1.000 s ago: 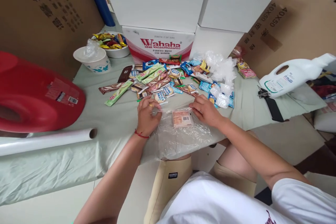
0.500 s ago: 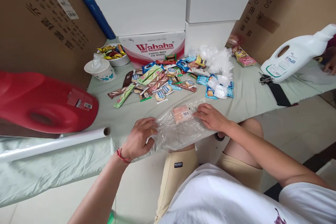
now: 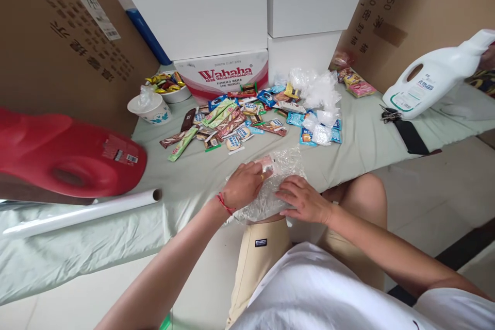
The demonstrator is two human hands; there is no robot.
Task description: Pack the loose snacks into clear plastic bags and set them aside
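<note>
The clear plastic bag [image 3: 276, 180] lies crumpled at the desk's [image 3: 185, 175] near edge, its pink packet [image 3: 266, 162] at the far end just past the left hand [image 3: 243, 191] (the nearer one), whose fingers pinch the film while the right hand [image 3: 303, 201] presses flat, fingers spread.

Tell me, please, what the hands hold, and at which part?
Both the left hand and right hand press on the clear plastic wrap, left near the pink packet.

Around your Wahaha box [image 3: 226, 73]: snack heap [image 3: 247, 116] lay just before it, paper cup [image 3: 150, 107] leftward, red jug [image 3: 65, 152] farther left, white jug [image 3: 433, 80] well right.
</note>
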